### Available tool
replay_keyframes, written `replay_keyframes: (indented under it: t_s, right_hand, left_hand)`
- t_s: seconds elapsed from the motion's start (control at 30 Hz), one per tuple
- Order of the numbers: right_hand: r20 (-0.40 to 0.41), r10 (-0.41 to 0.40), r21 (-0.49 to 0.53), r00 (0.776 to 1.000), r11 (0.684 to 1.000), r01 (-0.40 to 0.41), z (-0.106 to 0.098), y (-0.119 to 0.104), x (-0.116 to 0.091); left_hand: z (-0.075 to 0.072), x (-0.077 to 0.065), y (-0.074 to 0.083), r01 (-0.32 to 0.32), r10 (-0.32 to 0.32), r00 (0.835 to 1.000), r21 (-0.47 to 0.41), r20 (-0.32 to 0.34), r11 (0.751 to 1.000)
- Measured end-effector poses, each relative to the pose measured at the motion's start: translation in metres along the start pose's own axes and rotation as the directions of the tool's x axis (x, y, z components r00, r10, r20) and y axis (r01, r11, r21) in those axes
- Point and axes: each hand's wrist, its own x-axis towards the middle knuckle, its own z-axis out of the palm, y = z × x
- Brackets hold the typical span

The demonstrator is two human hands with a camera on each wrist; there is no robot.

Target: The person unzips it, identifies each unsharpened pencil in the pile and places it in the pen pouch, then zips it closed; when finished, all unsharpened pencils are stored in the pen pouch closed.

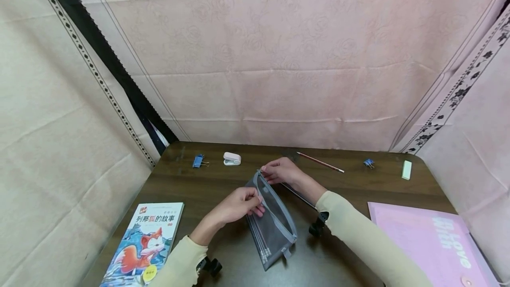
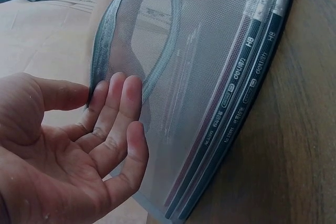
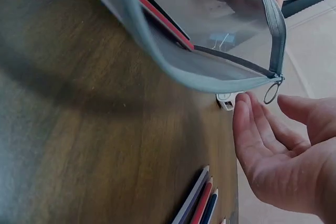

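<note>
A grey mesh zip pouch [image 1: 275, 216] is held tilted over the table, its zipped mouth gaping. Several pencils [image 2: 254, 40] with white eraser ends lie inside along its lower edge. My left hand [image 1: 241, 205] pinches the zipper edge between thumb and fingers, the other fingers lying loosely against the mesh. At the pouch's far corner is my right hand [image 1: 283, 172]. In the right wrist view its fingers and thumb are parted beside the ring-shaped zipper pull [image 3: 271, 93], with nothing between them. More pencils [image 3: 202, 200] lie on the table below the right hand.
Along the table's back are a blue binder clip [image 1: 198, 160], a small white stapler [image 1: 232, 159], a reddish pencil [image 1: 320, 162], another blue binder clip [image 1: 369, 163] and a pale green eraser [image 1: 406, 170]. A fox storybook [image 1: 145, 242] lies left, a pink folder [image 1: 414, 238] right.
</note>
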Motion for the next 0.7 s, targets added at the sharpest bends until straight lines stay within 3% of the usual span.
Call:
replay_keyframes:
  t_s: [0.27, 0.57, 0.63, 0.7]
  right_hand:
    - [-0.004, -0.048, 0.029, 0.999, 0.998, 0.048, 0.002, -0.002, 0.002]
    - [-0.054, -0.194, 0.004, 0.979, 0.981, 0.195, 0.001, -0.006, -0.003]
    - [-0.070, -0.211, -0.023, 0.975, 0.977, 0.210, 0.002, -0.008, -0.005]
    - [-0.086, -0.230, -0.058, 0.969, 0.972, 0.226, 0.002, -0.011, -0.008]
  left_hand:
    - [0.000, 0.000, 0.000, 0.013, -0.013, 1.000, -0.002, 0.005, 1.000]
    - [-0.002, 0.002, 0.002, -0.022, 0.023, 1.000, 0.038, -0.009, 0.999]
    - [-0.005, 0.003, 0.002, -0.039, 0.042, 0.998, 0.061, -0.049, 0.997]
    - [-0.008, 0.007, 0.003, -0.067, 0.079, 0.986, 0.084, -0.147, 0.994]
